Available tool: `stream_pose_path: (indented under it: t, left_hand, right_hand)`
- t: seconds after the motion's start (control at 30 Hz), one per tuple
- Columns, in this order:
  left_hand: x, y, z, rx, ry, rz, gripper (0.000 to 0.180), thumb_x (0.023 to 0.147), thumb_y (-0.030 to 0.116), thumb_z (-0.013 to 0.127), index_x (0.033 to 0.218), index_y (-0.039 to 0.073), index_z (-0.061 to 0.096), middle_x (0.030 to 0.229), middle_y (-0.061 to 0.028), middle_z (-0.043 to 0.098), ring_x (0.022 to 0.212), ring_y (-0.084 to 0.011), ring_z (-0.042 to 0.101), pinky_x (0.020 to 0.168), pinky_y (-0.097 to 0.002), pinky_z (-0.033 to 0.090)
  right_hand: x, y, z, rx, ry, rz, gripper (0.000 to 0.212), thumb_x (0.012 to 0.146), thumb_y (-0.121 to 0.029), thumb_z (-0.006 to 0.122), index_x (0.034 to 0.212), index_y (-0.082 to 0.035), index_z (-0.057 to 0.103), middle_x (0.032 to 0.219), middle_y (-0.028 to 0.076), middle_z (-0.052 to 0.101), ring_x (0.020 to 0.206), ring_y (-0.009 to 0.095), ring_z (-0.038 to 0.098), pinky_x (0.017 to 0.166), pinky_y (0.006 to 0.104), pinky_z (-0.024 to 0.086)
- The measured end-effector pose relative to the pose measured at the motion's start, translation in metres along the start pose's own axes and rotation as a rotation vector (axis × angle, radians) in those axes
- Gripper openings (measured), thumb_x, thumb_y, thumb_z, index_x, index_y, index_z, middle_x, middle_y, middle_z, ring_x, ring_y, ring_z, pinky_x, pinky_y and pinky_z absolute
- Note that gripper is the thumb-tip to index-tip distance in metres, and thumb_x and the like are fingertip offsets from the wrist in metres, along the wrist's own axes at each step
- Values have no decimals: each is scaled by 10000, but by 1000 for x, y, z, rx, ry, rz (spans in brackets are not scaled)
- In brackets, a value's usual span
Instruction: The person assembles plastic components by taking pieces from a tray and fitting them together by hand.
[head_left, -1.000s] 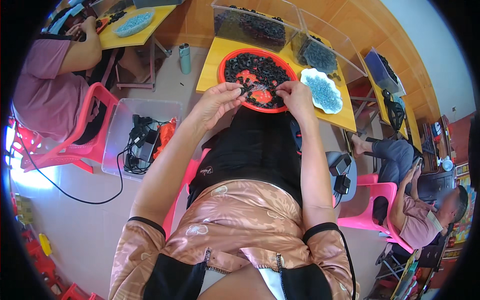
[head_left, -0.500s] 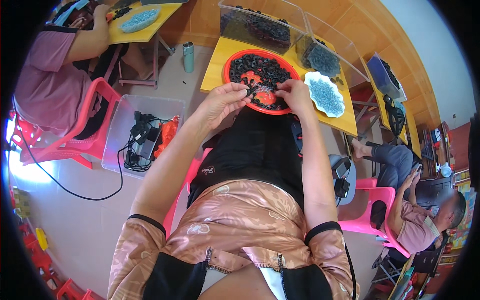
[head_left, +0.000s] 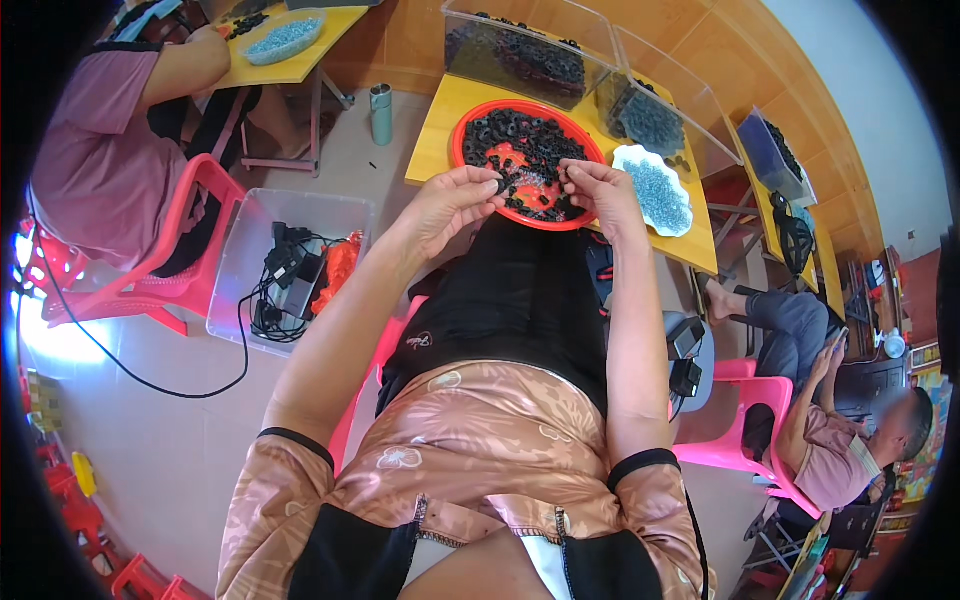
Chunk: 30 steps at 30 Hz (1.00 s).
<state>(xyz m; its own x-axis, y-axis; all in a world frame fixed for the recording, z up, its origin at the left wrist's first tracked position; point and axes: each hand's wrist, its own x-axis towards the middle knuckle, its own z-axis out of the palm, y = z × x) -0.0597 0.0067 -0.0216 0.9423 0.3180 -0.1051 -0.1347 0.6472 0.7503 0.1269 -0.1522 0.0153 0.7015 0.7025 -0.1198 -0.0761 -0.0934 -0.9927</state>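
Note:
A round red tray [head_left: 545, 224] holds many small black ring-like pieces [head_left: 545, 140], with its red bottom showing through in patches. At the tray's near left rim, my left hand [head_left: 448, 208] is closed, thumb and forefinger pinching a small black piece [head_left: 501, 186]. Over the tray's right side is my right hand [head_left: 606, 197], its thumb and fingertips drawn together; whatever is between them is too small to make out. Right of that hand lies a white scalloped dish [head_left: 622, 153] of clear bluish bits [head_left: 655, 195].
Clear plastic bins [head_left: 530, 55] of black parts stand at the back of the yellow table [head_left: 432, 140]. A green flask [head_left: 381, 115] and a clear tub [head_left: 225, 290] with cables are on the floor at left. People sit at left and right on pink chairs [head_left: 738, 420].
My right hand has lifted slightly from the pieces in the tray, its fingertips now higher and drawn together. My left hand keeps its pinch. The whole view has shifted a little.

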Motion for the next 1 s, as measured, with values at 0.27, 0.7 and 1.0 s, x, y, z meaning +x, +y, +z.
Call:
stream_pose_path:
  t: [0.27,0.7,1.0]
  left_hand:
    - [-3,0,3,65,-47,8,216,850,82,628,1048,24,566,949,-61,618,873,-145,621,790,-241,504]
    - [-6,-3,8,146,-125,-3,196,854,138,639,1015,33,603,847,-35,628,750,-92,604,715,-210,498]
    - [-4,-7,11,342,-96,134,135,827,134,661,913,35,626,767,-14,614,643,-60,539,594,-184,421]
  right_hand:
    - [-34,-6,18,165,-162,-97,258,797,8,645,1054,25,628,885,103,664,789,149,650,732,250,541]
    - [-53,-2,62,-120,-76,-394,336,722,102,650,1042,0,636,865,55,644,770,94,606,724,215,512]
    - [-60,-4,68,-264,-23,-404,254,745,101,648,989,29,640,888,79,658,799,114,628,755,237,529]
